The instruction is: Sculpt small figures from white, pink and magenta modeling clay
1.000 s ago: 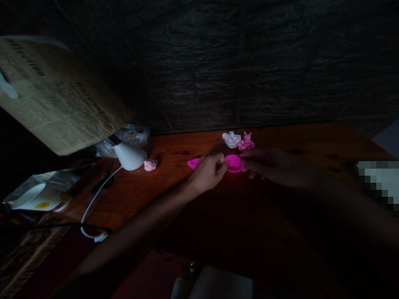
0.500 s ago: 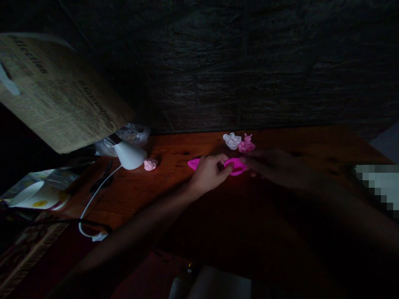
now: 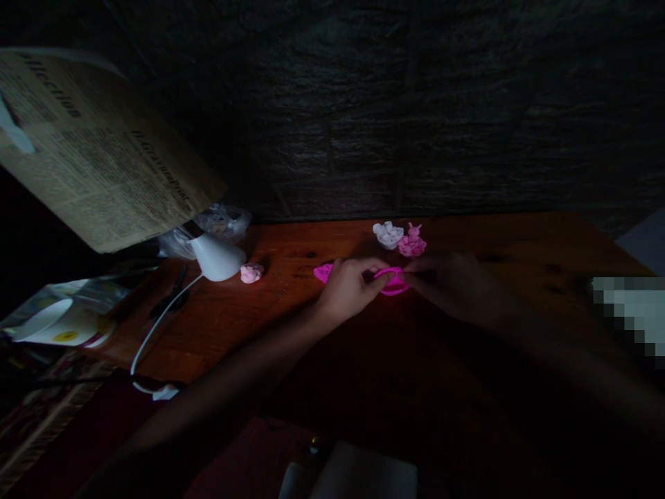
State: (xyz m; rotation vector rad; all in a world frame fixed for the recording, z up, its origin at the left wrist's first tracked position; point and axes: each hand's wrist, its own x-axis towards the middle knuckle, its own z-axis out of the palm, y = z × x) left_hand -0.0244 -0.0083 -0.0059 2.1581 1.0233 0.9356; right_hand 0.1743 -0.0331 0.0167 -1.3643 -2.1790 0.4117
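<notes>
A bright pink bowl-shaped piece of modelling clay (image 3: 393,285) is held over the wooden table between my hands. My left hand (image 3: 348,294) pinches its left rim between thumb and fingers. On the opposite rim, the thumb and fingers of my right hand (image 3: 460,284) press together; that hand is dim in shadow. Partly behind my left hand lies another bright pink clay lump (image 3: 323,272). Just beyond the bowl stand a white clay piece with petal-like bits (image 3: 388,236) and a pink one (image 3: 412,242) with a small figure on top.
To the left are a pale pink lump (image 3: 251,273), a white lamp base (image 3: 218,258) with a cord, dark scissors (image 3: 171,301) and a paper cup (image 3: 62,326). A newsprint-patterned shade (image 3: 114,152) overhangs them. A dark wall (image 3: 337,118) backs the table (image 3: 280,242).
The pink clay bowl has tilted so its rim looks thinner and its hollow shows. My right fingers have closed onto its right rim; my left hand keeps its pinch.
</notes>
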